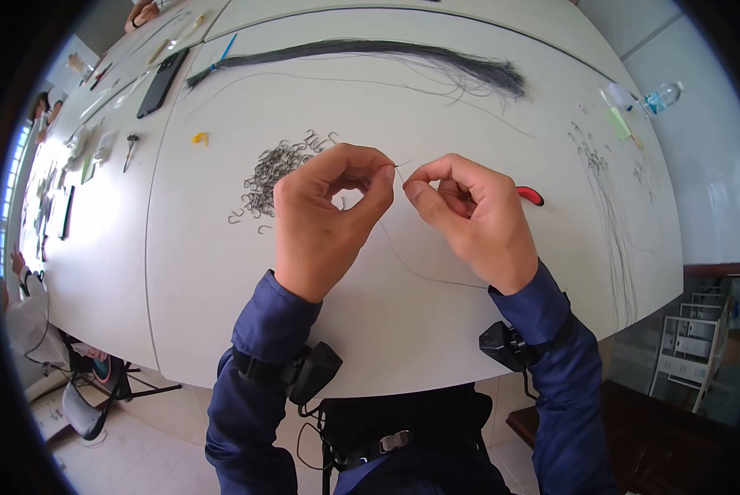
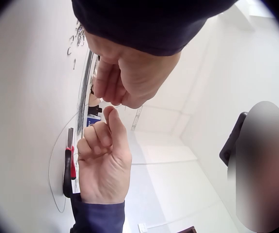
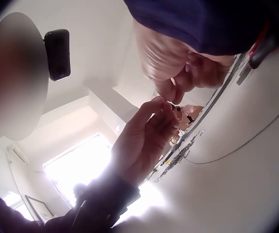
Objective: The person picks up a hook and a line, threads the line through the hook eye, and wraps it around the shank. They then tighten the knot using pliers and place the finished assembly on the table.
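Note:
In the middle of the head view, my left hand (image 1: 333, 214) and right hand (image 1: 473, 210) meet almost fingertip to fingertip above the table. Thumb and forefinger of the left hand pinch a thin grey fishing line (image 1: 400, 174), where a tiny dark tip pokes out; the rest of that small piece is hidden by the fingers. The right thumb and forefinger pinch the same line close by. A long curve of line (image 1: 403, 262) hangs below and runs toward the right wrist. Beside the left hand lies a heap of fish hooks (image 1: 275, 169).
A long bundle of dark strands (image 1: 370, 49) lies across the back. Red-handled pliers (image 2: 69, 170) rest behind the right hand. Hooks tied to lines (image 1: 597, 161) lie at the right. A black phone (image 1: 163, 82), a yellow piece (image 1: 200, 139) and a bottle (image 1: 663, 99) are farther out.

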{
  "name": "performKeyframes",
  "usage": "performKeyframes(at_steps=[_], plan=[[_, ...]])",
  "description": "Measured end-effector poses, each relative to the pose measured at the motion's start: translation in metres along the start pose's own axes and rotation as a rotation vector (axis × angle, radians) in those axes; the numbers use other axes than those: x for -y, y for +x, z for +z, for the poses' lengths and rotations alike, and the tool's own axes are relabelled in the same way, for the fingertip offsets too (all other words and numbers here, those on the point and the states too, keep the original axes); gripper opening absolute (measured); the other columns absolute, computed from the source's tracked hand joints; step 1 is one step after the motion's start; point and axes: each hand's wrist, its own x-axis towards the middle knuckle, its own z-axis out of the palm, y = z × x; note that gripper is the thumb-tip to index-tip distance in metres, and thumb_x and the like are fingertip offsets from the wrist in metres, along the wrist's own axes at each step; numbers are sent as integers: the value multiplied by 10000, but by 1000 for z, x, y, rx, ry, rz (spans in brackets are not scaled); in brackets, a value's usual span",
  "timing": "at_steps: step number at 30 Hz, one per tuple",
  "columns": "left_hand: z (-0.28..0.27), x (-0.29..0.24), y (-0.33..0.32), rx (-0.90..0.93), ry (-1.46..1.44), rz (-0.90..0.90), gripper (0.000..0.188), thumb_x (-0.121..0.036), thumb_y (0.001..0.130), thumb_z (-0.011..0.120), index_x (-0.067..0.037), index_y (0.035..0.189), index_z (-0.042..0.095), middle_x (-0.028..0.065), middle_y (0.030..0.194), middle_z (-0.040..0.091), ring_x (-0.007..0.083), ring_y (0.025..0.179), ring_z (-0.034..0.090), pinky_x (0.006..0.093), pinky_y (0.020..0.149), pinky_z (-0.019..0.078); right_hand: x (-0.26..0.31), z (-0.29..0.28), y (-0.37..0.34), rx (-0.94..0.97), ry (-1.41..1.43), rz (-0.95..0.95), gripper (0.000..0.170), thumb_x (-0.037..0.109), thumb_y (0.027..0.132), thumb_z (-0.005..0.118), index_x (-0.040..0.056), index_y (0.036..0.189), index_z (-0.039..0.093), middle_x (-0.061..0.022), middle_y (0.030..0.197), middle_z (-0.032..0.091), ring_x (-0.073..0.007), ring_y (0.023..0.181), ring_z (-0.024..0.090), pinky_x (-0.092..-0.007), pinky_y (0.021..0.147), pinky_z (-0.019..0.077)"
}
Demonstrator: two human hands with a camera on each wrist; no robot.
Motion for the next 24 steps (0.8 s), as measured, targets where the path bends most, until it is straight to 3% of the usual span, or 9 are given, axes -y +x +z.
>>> performKeyframes(at_steps=[7,14,24], plan=[[2,3,0,45,298,154,83,37,815,719,0,888,708,52,791,697,124,739,658,258,738,527,1,-2,-1,-91,-217,-192,77,92,904,690,21,933,681,-4,552,337,-91,501,325,-284,481,314],[2,1,-1,144,284,178,81,30,798,726,-6,869,709,54,767,682,142,728,652,268,716,515,-5,-8,4,-61,-133,-104,99,111,930,683,12,939,678,11,555,341,-79,514,328,-278,488,314],[0,-2,-4,199,40,52,89,66,865,692,31,946,684,64,912,709,125,864,669,282,867,548,-11,-12,8,29,100,-1,152,152,944,661,3,925,681,80,590,372,-28,548,314,-236,510,276]])
